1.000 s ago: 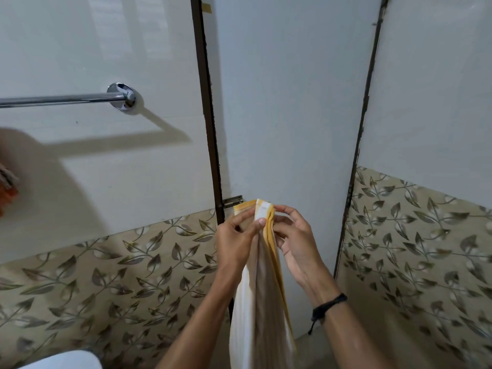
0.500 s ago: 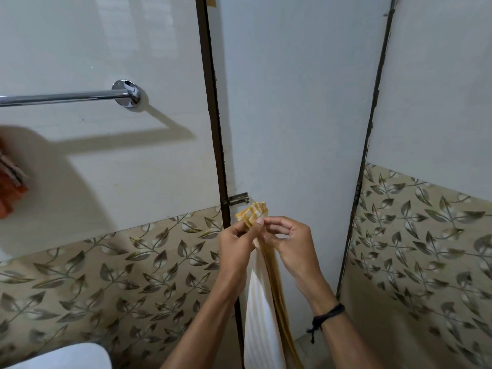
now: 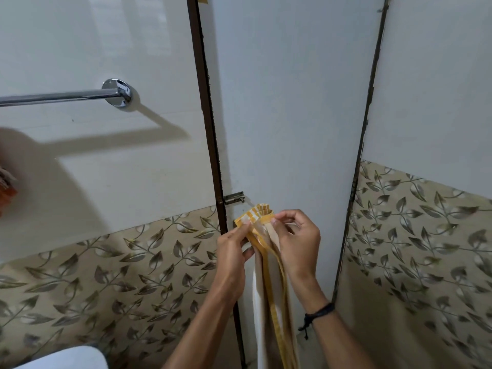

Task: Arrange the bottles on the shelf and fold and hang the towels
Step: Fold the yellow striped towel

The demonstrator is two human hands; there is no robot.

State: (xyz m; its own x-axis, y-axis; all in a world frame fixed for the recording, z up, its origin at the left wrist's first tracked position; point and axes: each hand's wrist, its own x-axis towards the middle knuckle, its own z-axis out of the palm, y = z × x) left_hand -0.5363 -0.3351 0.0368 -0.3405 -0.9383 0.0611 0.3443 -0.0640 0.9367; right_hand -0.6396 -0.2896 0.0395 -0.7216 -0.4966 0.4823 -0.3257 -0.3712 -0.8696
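Both hands at lower centre of frame. Left hand (image 3: 231,251) and right hand (image 3: 297,242) each pinch the bunched top edge of the yellow-striped towel (image 3: 269,283); the rest hangs straight down between forearms. Chrome towel bar (image 3: 61,97) upper left, bare.

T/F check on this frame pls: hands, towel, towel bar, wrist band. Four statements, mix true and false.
1. The left hand and the right hand both pinch the gathered top edge of the towel. True.
2. The towel is draped over the towel bar. False: it hangs down from the hands, apart from the bar.
3. A black band sits on the right wrist. True.
4. The towel is plain blue. False: it is striped yellow and white.
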